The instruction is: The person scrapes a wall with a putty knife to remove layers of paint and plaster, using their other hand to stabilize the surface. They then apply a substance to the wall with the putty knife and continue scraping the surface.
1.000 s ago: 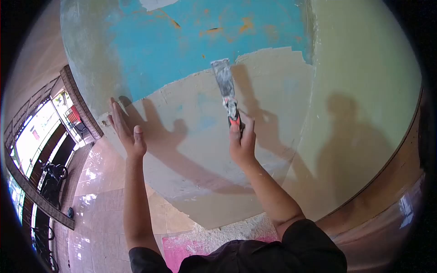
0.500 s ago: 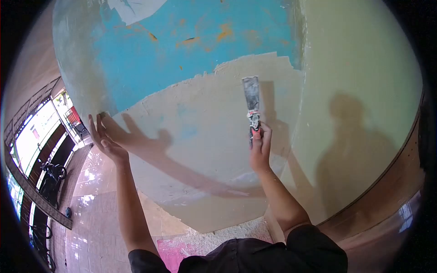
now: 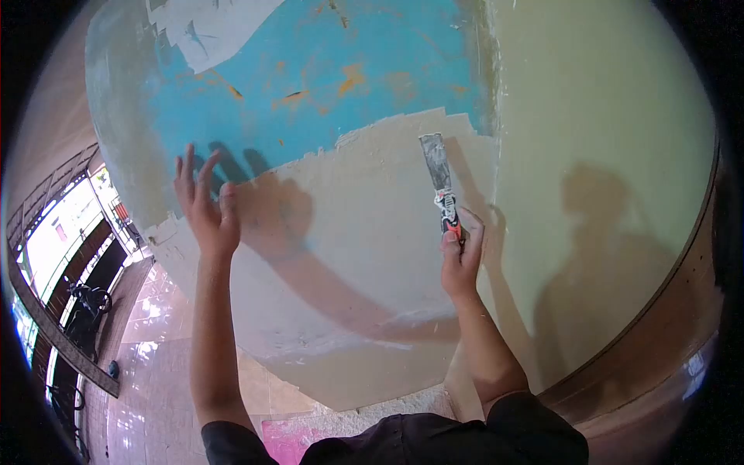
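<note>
My right hand (image 3: 463, 252) is closed around the red-and-black handle of a putty knife (image 3: 436, 163), its blade pointing up and smeared with pale residue. The blade is in front of the beige lower part of the wall (image 3: 349, 240); whether it touches is hard to tell. Further left, my left hand (image 3: 205, 203) is raised with its fingers spread, holding nothing, near the ragged border between beige and blue. Blue paint (image 3: 256, 101) with orange patches covers the upper wall, and a pale bare patch (image 3: 205, 35) shows at the top left.
A pale green wall (image 3: 604, 132) meets this one at the right and carries a shadow. Below, a pink sheet (image 3: 283, 442) lies on the floor with white flakes (image 3: 387, 415) beside it. Tiled floor (image 3: 155, 364) and a parked motorcycle (image 3: 91, 296) are at the left.
My left hand has moved right and opened wider, away from the wall's left edge. My right hand has shifted slightly right and down with the putty knife, which now leans left.
</note>
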`<state>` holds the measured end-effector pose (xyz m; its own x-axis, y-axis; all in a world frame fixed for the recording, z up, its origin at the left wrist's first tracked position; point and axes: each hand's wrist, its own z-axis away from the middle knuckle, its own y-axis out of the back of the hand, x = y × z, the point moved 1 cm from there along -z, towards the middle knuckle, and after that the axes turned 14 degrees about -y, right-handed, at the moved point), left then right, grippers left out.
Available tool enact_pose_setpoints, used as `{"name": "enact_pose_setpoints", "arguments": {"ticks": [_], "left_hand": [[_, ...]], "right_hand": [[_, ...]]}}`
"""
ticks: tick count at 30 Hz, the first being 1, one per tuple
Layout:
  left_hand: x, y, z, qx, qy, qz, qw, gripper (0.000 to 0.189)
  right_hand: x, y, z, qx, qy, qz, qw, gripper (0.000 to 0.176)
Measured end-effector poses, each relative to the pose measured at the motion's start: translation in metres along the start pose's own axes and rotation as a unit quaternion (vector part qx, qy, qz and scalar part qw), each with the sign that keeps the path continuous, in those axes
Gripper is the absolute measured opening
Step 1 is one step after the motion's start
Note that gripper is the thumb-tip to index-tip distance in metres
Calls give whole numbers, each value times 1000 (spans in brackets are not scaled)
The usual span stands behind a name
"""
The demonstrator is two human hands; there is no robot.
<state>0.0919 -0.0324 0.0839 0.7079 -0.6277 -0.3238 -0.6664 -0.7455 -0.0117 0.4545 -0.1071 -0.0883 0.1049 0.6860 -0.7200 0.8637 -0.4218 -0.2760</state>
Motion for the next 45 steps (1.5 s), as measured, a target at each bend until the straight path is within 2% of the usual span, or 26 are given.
{"name": "enact_pose_setpoints", "arguments": {"ticks": [2, 5, 6, 7, 10, 15, 16, 17, 20, 23, 30, 32, 35, 39, 45], "left_hand": [[18, -18, -25, -135, -44, -82, 986, 50], [25, -47, -57, -165, -87, -137, 973, 55], [20, -56, -65, -150, -97, -146, 973, 57], [18, -63, -73, -149, -99, -142, 974, 57], [17, -78, -84, -141, -93, -241, 956, 58], [6, -76, -69, -121, -100, -251, 955, 58], [5, -76, -74, -116, -105, -256, 954, 59], [5, -74, -75, -114, -110, -260, 952, 59], [1, -79, -75, -110, -115, -262, 952, 58], [1, -78, -72, -101, -110, -267, 952, 58], [3, -84, -75, -100, -113, -267, 952, 57], [4, -80, -72, -101, -110, -264, 953, 56], [0, -81, -71, -93, -115, -265, 953, 57], [-4, -89, -70, -78, -125, -271, 951, 58], [-1, -88, -70, -77, -122, -269, 952, 56]], "right_hand": [[-16, 10, -9, 27, 32, 70, 997, 41], [-37, 21, -16, 36, 10, 119, 992, 35], [-32, 24, -17, 48, -16, 117, 992, 35], [-27, 27, -18, 52, -15, 119, 991, 35], [-20, 26, -18, 76, 12, 127, 989, 36], [-14, 31, -18, 88, 9, 134, 987, 36], [-19, 29, -22, 90, -30, 137, 986, 35], [-19, 29, -21, 92, -29, 138, 986, 35], [-14, 29, -23, 94, 35, 138, 985, 31], [-31, 32, -24, 77, 39, 200, 976, 31], [-22, 36, -28, 83, 76, 200, 973, 32], [-40, 34, -28, 68, 26, 215, 974, 32], [-44, 35, -26, 67, 14, 221, 973, 31], [-35, 35, -29, 72, 43, 224, 971, 30], [-41, 34, -31, 64, 20, 244, 967, 31]]}}
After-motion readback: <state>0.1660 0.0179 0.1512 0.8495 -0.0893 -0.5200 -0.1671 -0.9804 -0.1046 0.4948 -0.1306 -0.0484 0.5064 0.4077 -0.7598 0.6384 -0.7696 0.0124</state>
